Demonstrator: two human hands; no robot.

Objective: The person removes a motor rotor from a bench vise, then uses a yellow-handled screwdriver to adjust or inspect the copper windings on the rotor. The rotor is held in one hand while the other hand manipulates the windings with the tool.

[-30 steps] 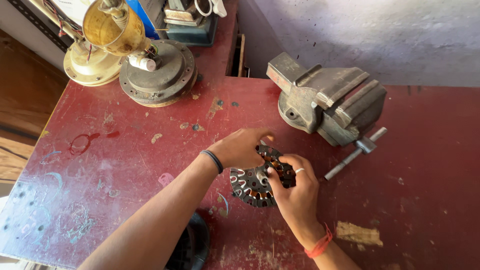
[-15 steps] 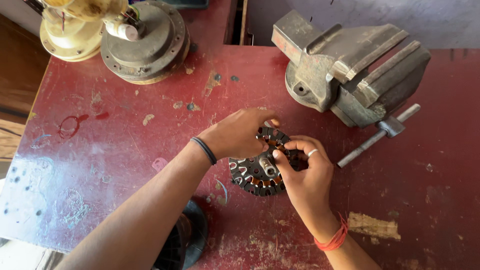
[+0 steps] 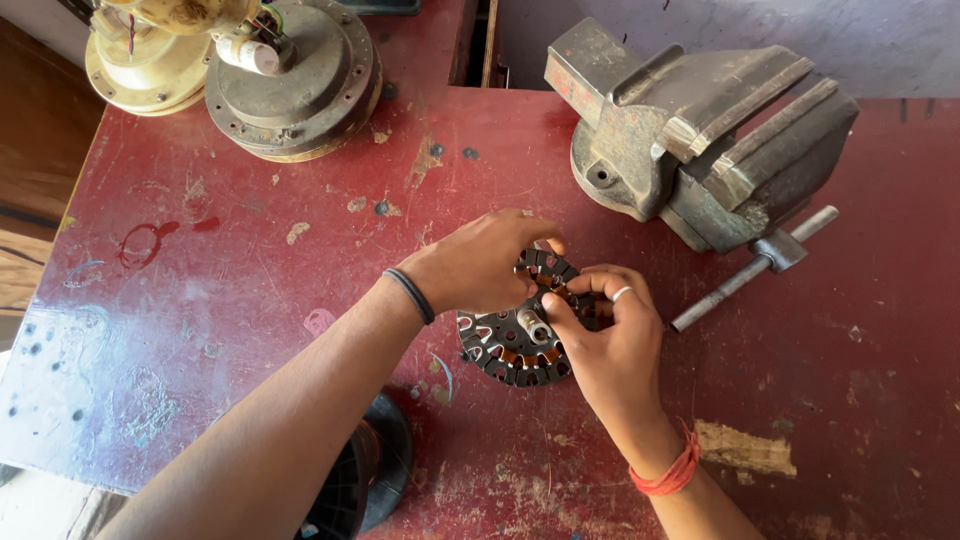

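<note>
A round dark metal stator (image 3: 512, 350) with copper-coloured slots and a short central shaft lies flat on the worn red workbench (image 3: 230, 300). My left hand (image 3: 480, 262), with a black band at the wrist, rests over its far left rim and grips it. My right hand (image 3: 610, 345), wearing a ring and an orange wrist thread, holds the stator's right side with the thumb close to the shaft. Both hands cover much of the part's far half.
A heavy grey bench vise (image 3: 700, 140) with a protruding handle bar (image 3: 750, 268) stands at the back right. A round grey motor housing (image 3: 295, 85) and a cream-coloured one (image 3: 140, 65) sit at the back left. A black spool-like object (image 3: 365, 480) sits below the bench's front edge.
The camera has moved closer and lower over the bench. Both hands stay on the stator, and my right hand's fingers have shifted slightly along its right rim.
</note>
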